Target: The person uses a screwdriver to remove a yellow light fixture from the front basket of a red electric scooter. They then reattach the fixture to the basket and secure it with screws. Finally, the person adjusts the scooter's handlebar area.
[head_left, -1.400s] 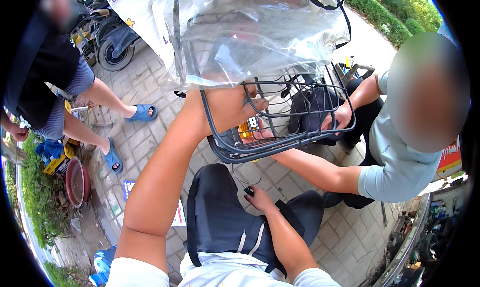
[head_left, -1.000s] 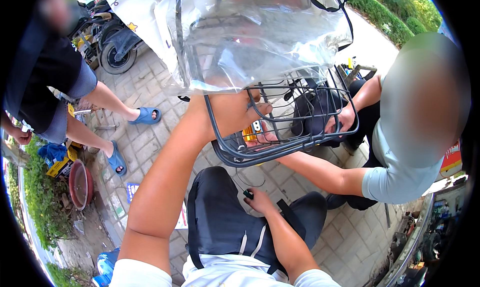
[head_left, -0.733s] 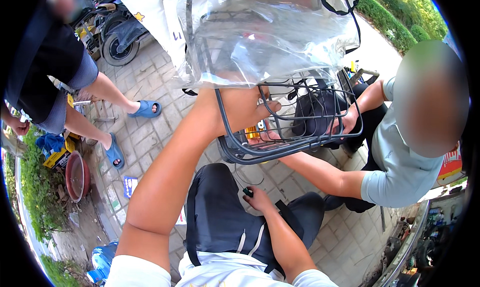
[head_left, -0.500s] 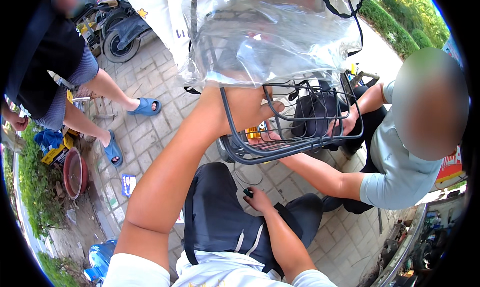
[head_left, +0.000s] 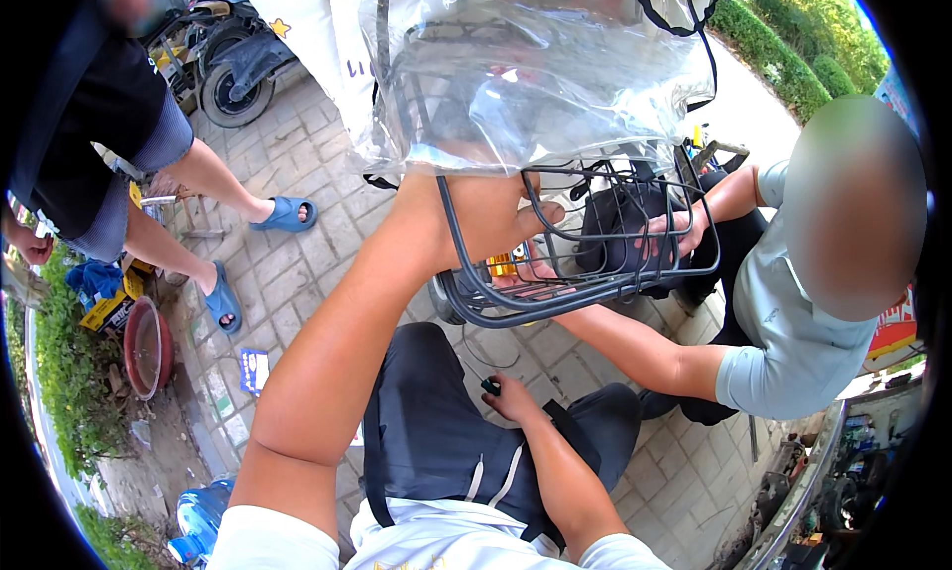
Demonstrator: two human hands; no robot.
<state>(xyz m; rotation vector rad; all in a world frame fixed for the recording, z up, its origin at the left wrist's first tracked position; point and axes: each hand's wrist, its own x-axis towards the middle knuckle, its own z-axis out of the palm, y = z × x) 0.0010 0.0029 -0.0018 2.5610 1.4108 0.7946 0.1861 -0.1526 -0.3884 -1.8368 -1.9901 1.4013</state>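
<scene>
A black wire basket (head_left: 555,309) of thin, rounded rods in a loose grid hangs over the near lap, beneath a glossy, creased clear plastic cover (head_left: 555,114) edged in black; its far end passes behind that sheet. White cloth (head_left: 317,34) to the left bears a yellow star and dark printed marks. On the rough paving (head_left: 288,153) lies a blue-and-white printed card (head_left: 254,371), its print too small to make out. The left hand (head_left: 486,213) reaches into the basket's left side, thumb and fingers curled round its rods, some fingers hidden. Just below it, a co-worker's hand (head_left: 535,272) touches a small amber part (head_left: 508,262); the co-worker's other hand (head_left: 666,241) is at the basket's right end. Nearer, below the basket and apart from it, the right hand (head_left: 516,399) closes round a small dark object (head_left: 491,384).
</scene>
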